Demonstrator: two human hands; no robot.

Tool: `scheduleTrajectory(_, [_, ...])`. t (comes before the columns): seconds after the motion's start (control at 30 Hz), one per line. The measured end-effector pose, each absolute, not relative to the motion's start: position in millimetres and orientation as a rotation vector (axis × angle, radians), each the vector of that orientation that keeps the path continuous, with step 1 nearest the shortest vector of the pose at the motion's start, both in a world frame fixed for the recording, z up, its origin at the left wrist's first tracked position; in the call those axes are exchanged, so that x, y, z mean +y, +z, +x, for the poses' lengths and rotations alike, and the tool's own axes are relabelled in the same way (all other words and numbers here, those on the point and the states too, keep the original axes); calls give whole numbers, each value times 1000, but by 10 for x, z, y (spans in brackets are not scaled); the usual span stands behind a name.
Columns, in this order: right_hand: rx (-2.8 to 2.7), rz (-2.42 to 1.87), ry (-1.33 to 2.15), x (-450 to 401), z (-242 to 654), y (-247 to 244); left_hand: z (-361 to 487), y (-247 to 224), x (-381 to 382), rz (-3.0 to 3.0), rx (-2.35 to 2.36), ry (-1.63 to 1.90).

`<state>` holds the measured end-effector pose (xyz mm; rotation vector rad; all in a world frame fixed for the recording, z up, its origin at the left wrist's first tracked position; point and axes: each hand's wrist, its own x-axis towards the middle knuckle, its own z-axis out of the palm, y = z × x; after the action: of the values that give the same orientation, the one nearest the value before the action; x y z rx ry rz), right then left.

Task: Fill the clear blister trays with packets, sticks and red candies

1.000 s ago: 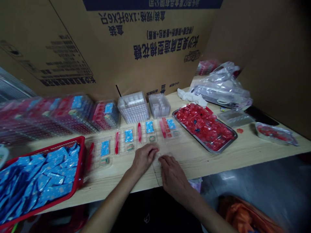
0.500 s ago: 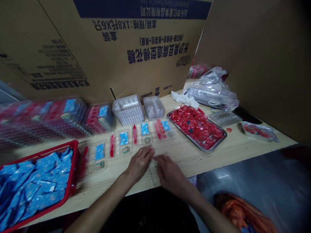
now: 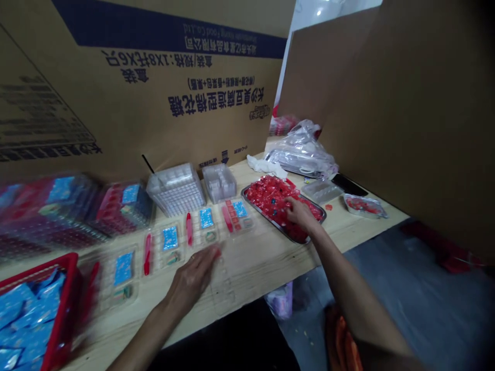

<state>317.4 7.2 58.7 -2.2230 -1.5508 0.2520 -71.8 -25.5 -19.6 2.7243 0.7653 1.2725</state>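
My left hand [image 3: 195,275] is low over the table, its fingers pressed together. A small blurred reddish thing shows at its fingertips; I cannot make out what it is. Beside and below these fingers lies a faint clear plastic piece [image 3: 224,291] near the table's front edge. My right hand [image 3: 300,214] reaches into a metal tray [image 3: 275,225] heaped with small red wrapped pieces [image 3: 266,193]. Its index finger is stretched out and its other fingertips are partly hidden. In front of my left hand stands a clear compartment tray [image 3: 247,224] with red squares, a red stick and a blue packet [image 3: 240,208].
More filled clear trays [image 3: 180,243] stand in a row leftward. A red basket [image 3: 71,288] of blue packets is at left. Stacked trays [image 3: 176,193] line the cardboard box [image 3: 154,118]. A foil pouch [image 3: 363,206], a dark phone-like slab [image 3: 350,184] and plastic bags [image 3: 305,149] lie right.
My right hand has left my left hand and moved right and forward into the tray of red pieces. The view has turned right, so the table things appear shifted left.
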Motion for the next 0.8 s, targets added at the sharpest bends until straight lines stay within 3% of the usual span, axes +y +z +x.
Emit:
scheduleTrajectory(0.13, [-1295, -2053, 267, 56, 3275, 659, -534, 69, -270, 2305, 947, 1386])
scheduleTrajectory(0.23, [-1241, -1890, 398, 1, 3058, 686, -207, 264, -288, 1846, 975, 1210])
scheduleTrajectory(0.33, [-1283, -1646, 735, -101, 2548, 650, 191, 398, -290, 1347, 923, 1033])
scheduleTrajectory(0.47, [-1315, -1271, 1154, -293, 1882, 559, 461, 419, -242, 945, 863, 1102])
scheduleTrajectory(0.8, [-1540, -1333, 865, -306, 1466, 307, 59, 329, -327, 633, 826, 1138])
